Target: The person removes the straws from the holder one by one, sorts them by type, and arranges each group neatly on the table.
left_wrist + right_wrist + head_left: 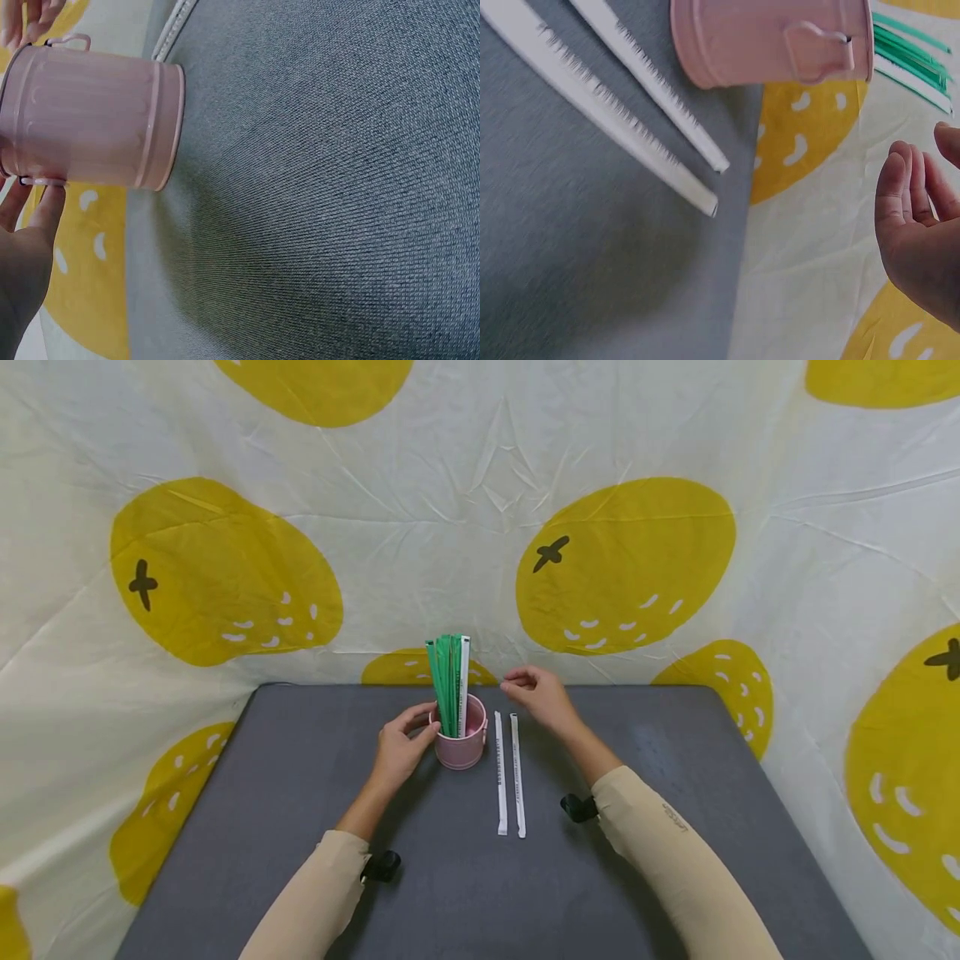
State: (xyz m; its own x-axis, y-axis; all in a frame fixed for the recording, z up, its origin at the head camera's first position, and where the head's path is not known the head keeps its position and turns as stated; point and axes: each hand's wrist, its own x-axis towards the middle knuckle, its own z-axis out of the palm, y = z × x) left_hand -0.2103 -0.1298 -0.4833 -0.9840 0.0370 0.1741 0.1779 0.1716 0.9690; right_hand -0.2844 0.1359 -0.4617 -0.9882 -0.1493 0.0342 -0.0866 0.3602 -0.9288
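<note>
A small pink metal bucket [460, 752] stands upright near the far side of the table. Several green paper-wrapped straws [446, 681] and a white-wrapped straw [463, 689] lean up out of it. My left hand [397, 750] holds the bucket by its left side, thumb in front near the rim; the left wrist view shows fingertips at the side handle [43, 181]. To the bucket's right, two white-wrapped straws [501, 777] [518, 777] lie side by side on the table. Right of the bucket my right hand [542, 697] hovers above the table, fingers loosely bent, holding nothing.
A dark grey cloth covers the table [300, 877]. Right behind its far edge hangs a white curtain [420, 585] printed with yellow fruit. Black wrist cameras [382, 866] [579, 808] stick out from both sleeves.
</note>
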